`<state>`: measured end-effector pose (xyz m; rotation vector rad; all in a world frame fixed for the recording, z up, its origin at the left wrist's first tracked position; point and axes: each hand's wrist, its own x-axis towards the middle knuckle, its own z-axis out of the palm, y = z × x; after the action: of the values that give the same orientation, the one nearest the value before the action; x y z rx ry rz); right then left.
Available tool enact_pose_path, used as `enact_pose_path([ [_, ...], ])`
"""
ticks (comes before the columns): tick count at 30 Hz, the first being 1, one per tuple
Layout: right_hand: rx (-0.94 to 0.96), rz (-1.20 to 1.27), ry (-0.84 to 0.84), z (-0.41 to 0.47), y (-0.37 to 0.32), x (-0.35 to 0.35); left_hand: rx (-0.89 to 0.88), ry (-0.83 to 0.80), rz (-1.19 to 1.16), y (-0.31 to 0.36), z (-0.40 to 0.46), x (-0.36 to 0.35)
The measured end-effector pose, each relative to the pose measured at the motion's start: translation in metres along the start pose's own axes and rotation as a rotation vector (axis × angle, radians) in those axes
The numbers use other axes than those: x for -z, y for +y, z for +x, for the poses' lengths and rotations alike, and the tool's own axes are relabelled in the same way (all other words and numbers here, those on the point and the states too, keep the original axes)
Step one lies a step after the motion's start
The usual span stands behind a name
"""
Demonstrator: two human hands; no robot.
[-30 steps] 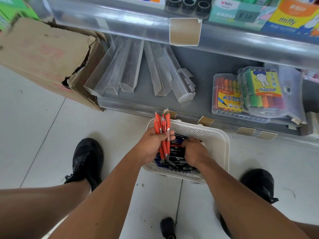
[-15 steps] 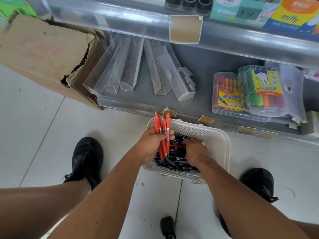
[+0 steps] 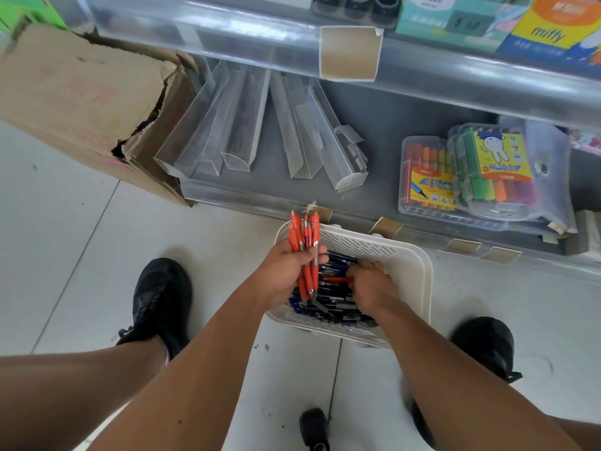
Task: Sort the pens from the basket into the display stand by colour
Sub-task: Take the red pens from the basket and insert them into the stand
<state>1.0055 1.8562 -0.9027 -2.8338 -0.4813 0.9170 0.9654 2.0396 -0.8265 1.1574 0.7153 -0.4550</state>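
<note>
Down on the floor tiles in front of the low shelf (image 3: 406,131), the white basket (image 3: 419,281) sits between the person's feet, and both hands are over it. On the shelf beyond, the clear display stand (image 3: 247,125) lies well apart from the basket, its open troughs fanned toward the person, apparently with no pens in them yet. Over the basket's left side, the left hand (image 3: 279,275) grips a bundle of red pens (image 3: 307,245), long axes roughly upright, clicker ends sticking up past the fist. Lower right, the right hand (image 3: 370,288) is down among the dark and blue pens (image 3: 328,307), fingers (image 3: 359,271) curled and seemingly pinching a single red pen (image 3: 338,280). That pen lies crosswise, pointing left from those fingertips toward the bundle, so the hand-off looks like a short sideways pass into the left fist.
</note>
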Motion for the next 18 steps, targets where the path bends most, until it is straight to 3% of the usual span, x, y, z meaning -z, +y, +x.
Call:
enact_pose_path([
  [5,0.111,0.178,0.131,-0.001,0.007,0.006,-0.012,-0.007,-0.012,0.002,0.000,0.000],
  [11,0.168,0.542,0.028,-0.014,-0.010,0.042,-0.062,0.001,-0.025,0.006,-0.003,0.000],
  [18,0.301,0.875,0.063,-0.037,-0.042,0.093,-0.170,-0.092,-0.032,0.029,-0.024,-0.005],
])
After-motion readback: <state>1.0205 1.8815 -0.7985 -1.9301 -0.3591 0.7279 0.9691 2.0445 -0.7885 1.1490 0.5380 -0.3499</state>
